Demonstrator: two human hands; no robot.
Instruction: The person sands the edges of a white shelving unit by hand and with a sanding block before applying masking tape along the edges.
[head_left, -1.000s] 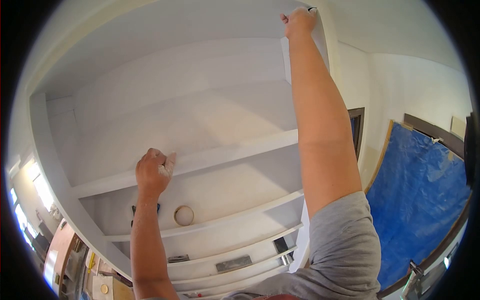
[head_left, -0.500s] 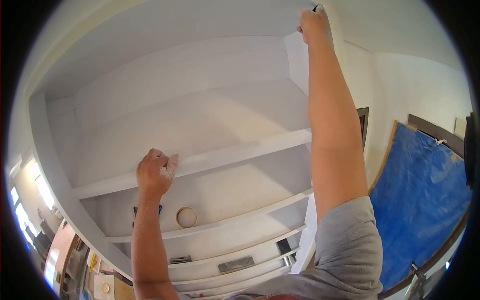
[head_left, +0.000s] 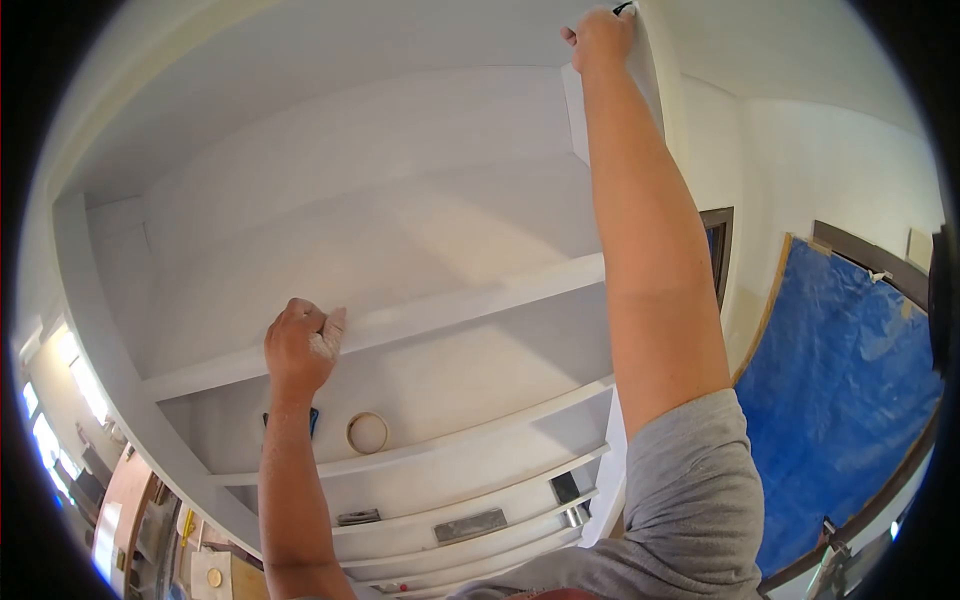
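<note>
My left hand, with white dust on its thumb, is closed at the front edge of a white shelf; what it holds, if anything, is hidden. High up, my right hand is closed around a small dark object at the top right corner of the white shelf unit, by the side panel. Too little of that object shows to name it.
A tape roll stands on a lower shelf, beside a blue and black item partly behind my left forearm. Further down lie a grey flat block and a metal can. Blue sheeting hangs at the right.
My right hand has moved a little left and up along the top corner. My left hand stays at the shelf edge, slightly further left in view.
</note>
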